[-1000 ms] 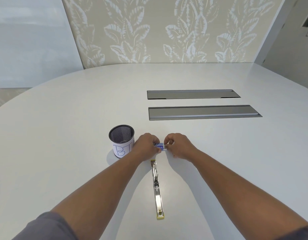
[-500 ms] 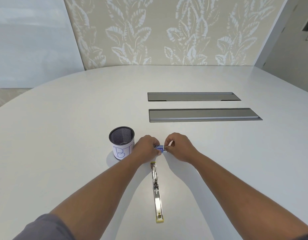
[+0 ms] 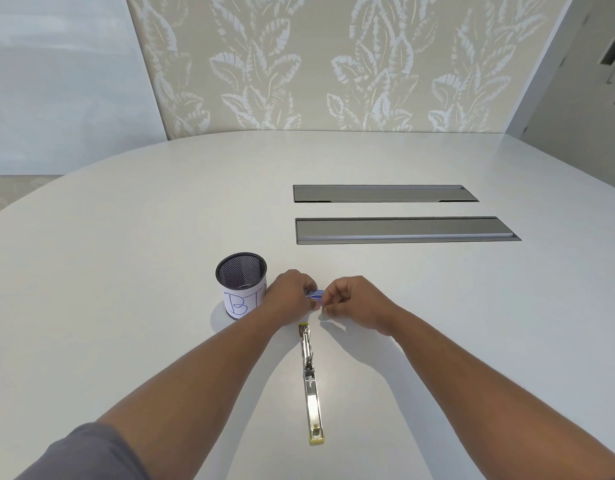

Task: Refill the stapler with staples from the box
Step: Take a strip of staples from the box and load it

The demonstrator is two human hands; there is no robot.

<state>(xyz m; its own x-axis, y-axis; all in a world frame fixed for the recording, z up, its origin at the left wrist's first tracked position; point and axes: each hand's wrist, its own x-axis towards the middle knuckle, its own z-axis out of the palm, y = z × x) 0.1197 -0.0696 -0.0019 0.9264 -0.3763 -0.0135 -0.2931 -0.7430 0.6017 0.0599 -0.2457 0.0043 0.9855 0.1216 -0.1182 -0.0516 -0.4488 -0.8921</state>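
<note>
1. against the look a second ago, my right hand [image 3: 356,304] has slid a little toward me from the box [image 3: 315,295], its fingertips pinched together at the box's near right corner. a small pale sliver shows just below them; i cannot tell if it is a strip of staples or the box's inner tray coming out.
2. my left hand [image 3: 288,295] has not moved off the box: it is clasped around its left end, holding it just beyond the far tip of the stapler [image 3: 311,382].
3. i read this as the box being opened or a strip being drawn out, so the refill itself is not yet done.
4. the stapler lies flat on the table [image 3: 126,271], swung fully open in one long line from just below the box back toward me, its yellow end nearest me. its channel looks bare from here, though glare makes that hard to tell.
5. the box's contents are hidden by my fingers.
6. the mesh cup [image 3: 241,284], just left of the box and almost touching my left hand, stands upright with a paper label; what i see of its inside looks empty.
7. two grey panels [image 3: 403,230] sit well beyond the box, shut.
</note>
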